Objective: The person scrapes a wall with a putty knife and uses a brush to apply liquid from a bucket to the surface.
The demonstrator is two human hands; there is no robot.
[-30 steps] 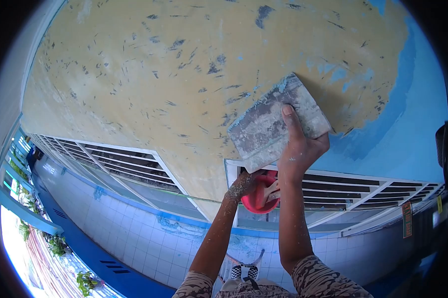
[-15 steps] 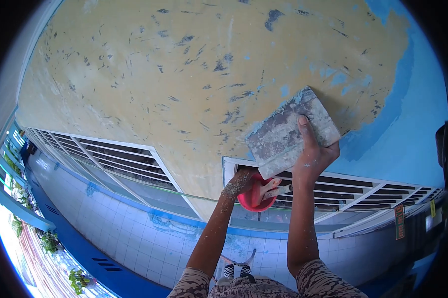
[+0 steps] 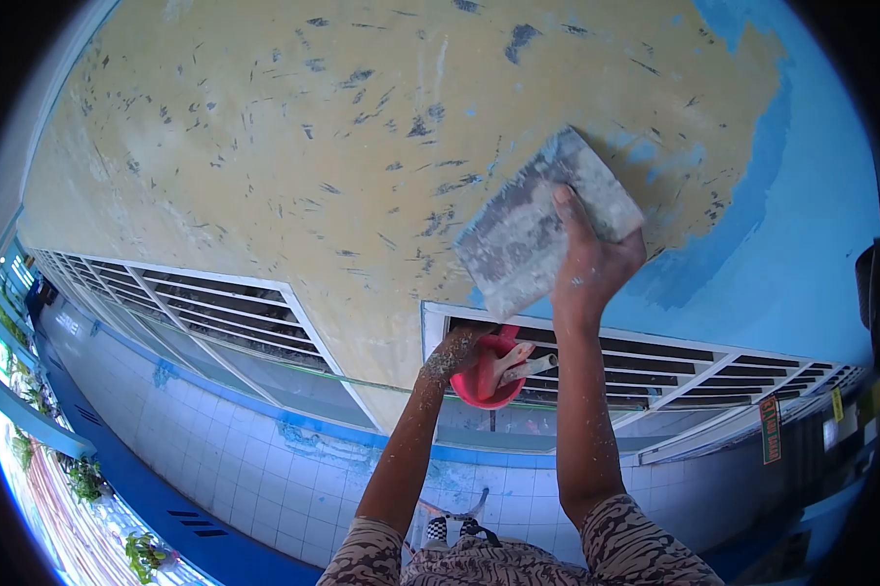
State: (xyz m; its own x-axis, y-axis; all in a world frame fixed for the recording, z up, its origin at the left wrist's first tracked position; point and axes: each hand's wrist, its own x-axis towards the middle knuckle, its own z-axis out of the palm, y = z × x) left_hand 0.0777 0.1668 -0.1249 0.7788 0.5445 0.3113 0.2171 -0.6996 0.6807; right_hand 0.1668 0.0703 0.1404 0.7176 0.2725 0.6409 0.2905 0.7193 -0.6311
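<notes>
My right hand presses a broad grey plastering blade flat against the wall, the index finger stretched along its back. The wall is coated in yellowish filler with dark scrape marks, and blue paint shows to the right. Lower down, my left hand, crusted with filler, holds a red bowl with a small pale-handled tool sticking out of it. Both forearms are raised, with patterned sleeves at the bottom.
Two louvred window vents in white frames lie below the filler patch. A tiled lower wall with a blue base band runs beneath. Checkered shoes stand on something far below. Plants line the ground at left.
The blade and my right hand slid up and to the left across the filler. The red bowl in my left hand stayed just below.
</notes>
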